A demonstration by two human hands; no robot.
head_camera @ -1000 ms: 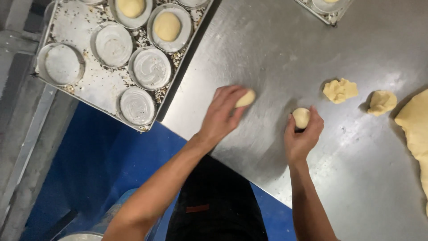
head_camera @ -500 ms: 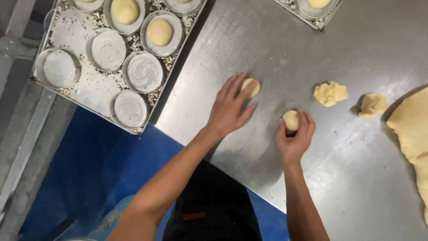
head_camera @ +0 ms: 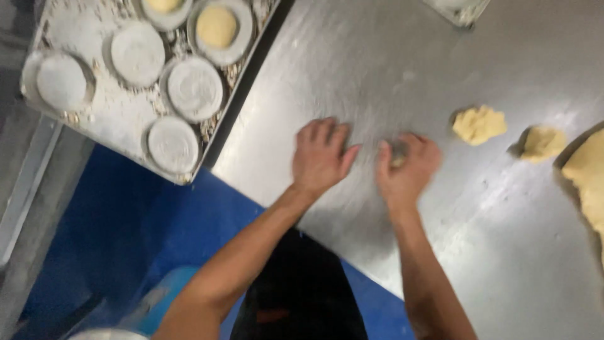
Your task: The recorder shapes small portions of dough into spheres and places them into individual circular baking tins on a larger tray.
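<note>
half a second ago both dough balls showed clearly, one under the fingertips of the left hand (head_camera: 321, 156) and one cupped in the right hand (head_camera: 406, 167). now the left hand lies flat and palm down on the worktop (head_camera: 503, 252), fingers spread, and whatever is under it is fully covered; i cannot tell whether it has hold of anything. the right hand is curled over, fingers bent round a small pale dough ball (head_camera: 397, 162), of which only a sliver shows between thumb and fingers. the two hands sit closer together than before, just beside each other, and the picture is blurred by motion.

the worktop is brushed steel, dull grey with soft glare streaks. two ragged, lumpy dough pieces, pale yellow, lie to the right of the hands: the nearer dough piece (head_camera: 479, 124) and a farther dough piece (head_camera: 543, 143), apart from each other. a large dough mass (head_camera: 588, 182) runs off the right edge.

at upper left a metal baking tray (head_camera: 113, 107), floured and scattered with crumbs, carries round shallow tins (head_camera: 173, 145); several are bare, and one holds a smooth round dough portion (head_camera: 216, 26). below the worktop edge the floor (head_camera: 126, 239) is blue.
</note>
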